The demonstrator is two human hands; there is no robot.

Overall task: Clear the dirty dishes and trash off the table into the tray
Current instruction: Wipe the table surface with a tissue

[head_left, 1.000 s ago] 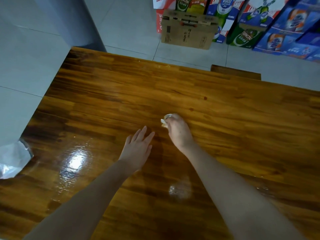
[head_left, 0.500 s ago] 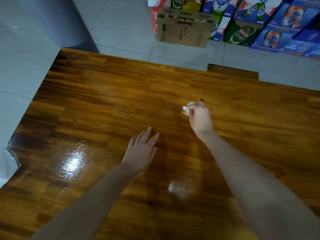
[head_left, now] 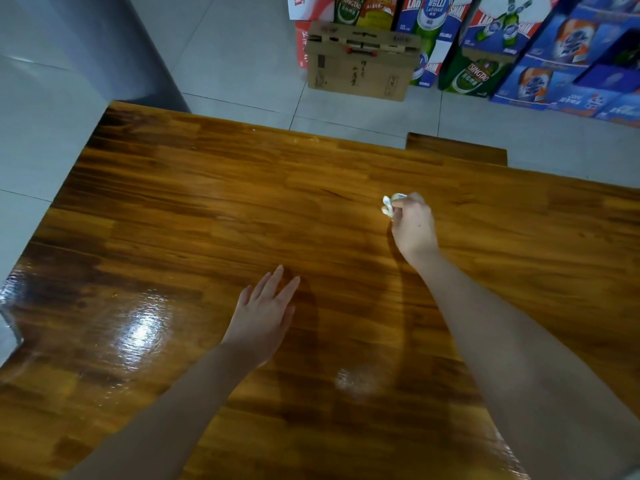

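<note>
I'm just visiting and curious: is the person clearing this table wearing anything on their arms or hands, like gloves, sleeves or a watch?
No. The left forearm and right forearm are bare up to the picture's edge, with no sleeve in sight. The left hand and right hand wear no gloves, and no watch, bracelet or ring shows on the sides facing the camera.

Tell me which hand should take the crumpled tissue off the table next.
Right. The right hand grips the crumpled tissue in its fingertips above the table, so it can likely carry it straight off. The left hand is open and holds nothing.
</note>
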